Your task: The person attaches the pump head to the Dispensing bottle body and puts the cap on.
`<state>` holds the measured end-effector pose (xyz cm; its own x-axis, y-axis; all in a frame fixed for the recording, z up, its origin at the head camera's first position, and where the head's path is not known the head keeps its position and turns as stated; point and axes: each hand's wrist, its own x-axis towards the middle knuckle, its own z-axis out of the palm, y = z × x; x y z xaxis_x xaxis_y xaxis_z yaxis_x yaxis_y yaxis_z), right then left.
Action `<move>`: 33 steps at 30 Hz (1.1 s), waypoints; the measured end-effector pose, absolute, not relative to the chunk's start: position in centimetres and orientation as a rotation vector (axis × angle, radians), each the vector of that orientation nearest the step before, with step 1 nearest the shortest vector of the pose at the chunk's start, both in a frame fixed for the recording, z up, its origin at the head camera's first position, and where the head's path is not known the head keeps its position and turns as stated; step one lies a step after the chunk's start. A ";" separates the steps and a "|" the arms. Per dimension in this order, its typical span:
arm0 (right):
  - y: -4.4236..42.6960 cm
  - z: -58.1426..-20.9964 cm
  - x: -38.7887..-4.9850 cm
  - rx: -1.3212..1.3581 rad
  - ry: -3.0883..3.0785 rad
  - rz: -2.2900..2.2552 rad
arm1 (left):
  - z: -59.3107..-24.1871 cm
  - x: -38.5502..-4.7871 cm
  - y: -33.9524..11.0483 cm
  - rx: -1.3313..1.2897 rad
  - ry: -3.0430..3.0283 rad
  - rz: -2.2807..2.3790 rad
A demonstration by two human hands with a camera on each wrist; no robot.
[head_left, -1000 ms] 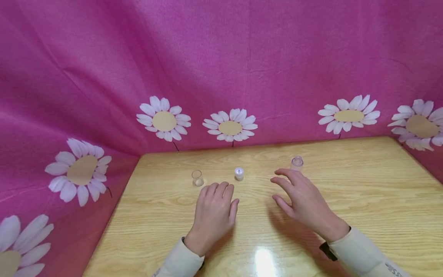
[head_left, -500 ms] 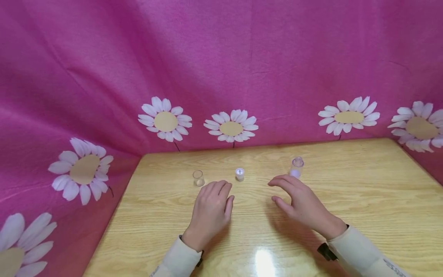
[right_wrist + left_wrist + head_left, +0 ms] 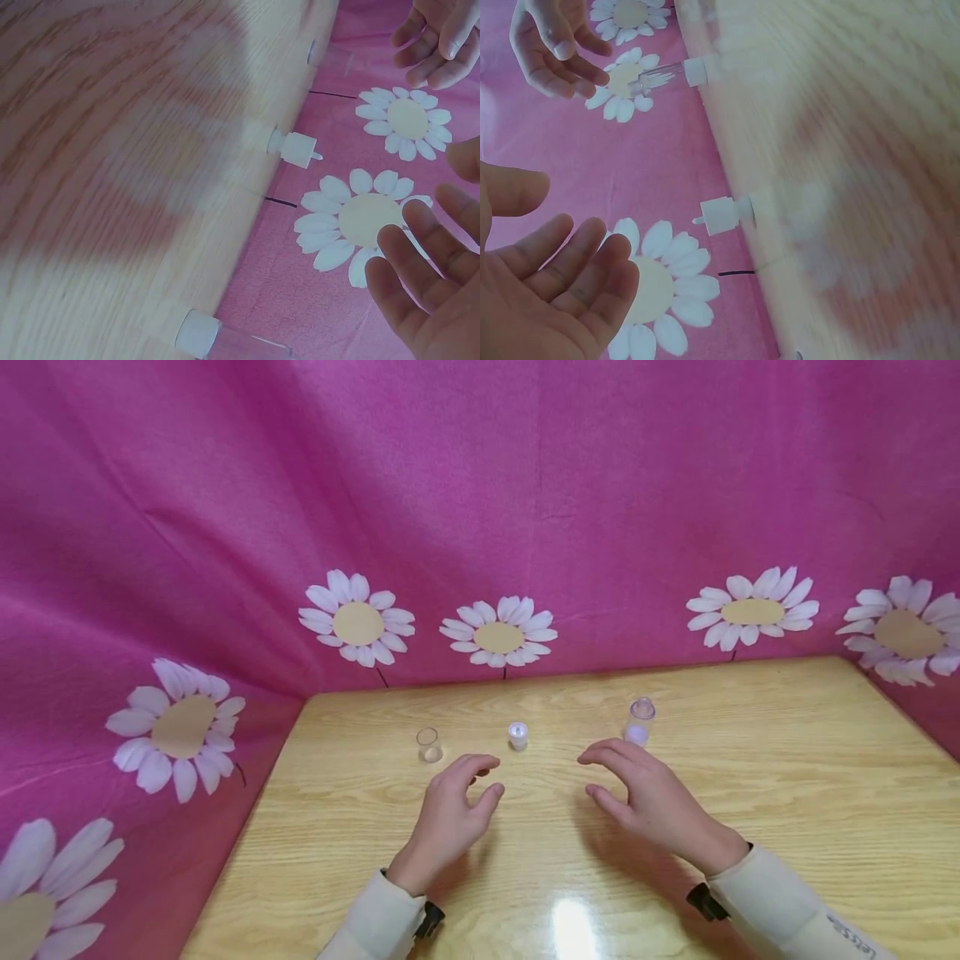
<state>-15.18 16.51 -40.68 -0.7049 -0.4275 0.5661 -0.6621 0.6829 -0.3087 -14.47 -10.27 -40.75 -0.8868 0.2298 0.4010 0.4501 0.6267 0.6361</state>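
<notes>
My left hand (image 3: 448, 817) hovers over the table with loosely bent fingers and a gap between thumb and forefinger; it holds nothing. Just beyond it stands a small clear cup-like cap (image 3: 429, 746). To the right of that cap is a small white piece with a thin nozzle (image 3: 721, 215), standing upright between and beyond the two hands. My right hand (image 3: 660, 797) is also empty, its fingers spread in a loose curve. Close behind its knuckles stands a clear bottle-shaped container (image 3: 641, 720) with a white base (image 3: 198, 334). Neither hand touches any of these things.
The light wooden table (image 3: 720, 735) carries the three small items in a loose row. A pink cloth (image 3: 600, 510) with white daisies hangs along its back and sides. Light glares off the table (image 3: 573, 927) near the front.
My left hand has turned so its thumb and forefinger stand apart. My right hand has drawn slightly left, its fingers closer together, uncovering the bottle's white base. The three items have not moved.
</notes>
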 end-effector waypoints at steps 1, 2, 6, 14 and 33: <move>16.5 -40.7 -15.2 0.845 -2.440 0.698 | -40.8 -14.5 -10.3 -0.555 -2.567 -1.115; 16.5 -40.7 -15.2 0.845 -2.441 0.699 | -40.8 -14.5 -10.2 -0.560 -2.563 -1.109; 16.7 -40.4 -15.3 0.841 -2.450 0.700 | -40.6 -14.6 -10.0 -0.577 -2.558 -1.087; 17.0 -40.4 -15.1 0.796 -2.465 0.800 | -40.9 -14.7 -9.9 -0.554 -2.598 -1.150; 19.9 -40.8 -15.8 0.675 -2.536 0.860 | -41.4 -14.6 -10.0 -0.565 -2.617 -1.191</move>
<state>-15.75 19.87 -40.77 -0.8132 -0.3175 0.4878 -0.5487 0.6977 -0.4606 -14.57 -10.04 -41.44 -0.9043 0.2554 0.3421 0.4257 0.5996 0.6777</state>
